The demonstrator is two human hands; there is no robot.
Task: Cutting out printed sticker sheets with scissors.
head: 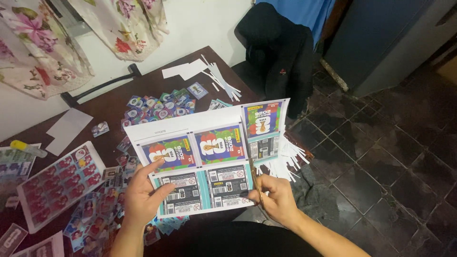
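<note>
My left hand (143, 195) grips the near left edge of a printed paper sheet (209, 147) showing three colourful panels over grey barcode panels. My right hand (278, 197) is closed on a pair of scissors (253, 178). The blades run up into the sheet between the middle and right panels. The right panel (262, 121) stands partly separated along a cut line.
A dark brown table (114, 102) holds a pile of small cut stickers (159, 107), a sticker sheet (59, 183), white paper offcuts (188, 70) and a yellow-capped glue stick (26, 148). Thin white strips (285, 162) hang off the table's right edge. A dark jacket drapes a chair (278, 52).
</note>
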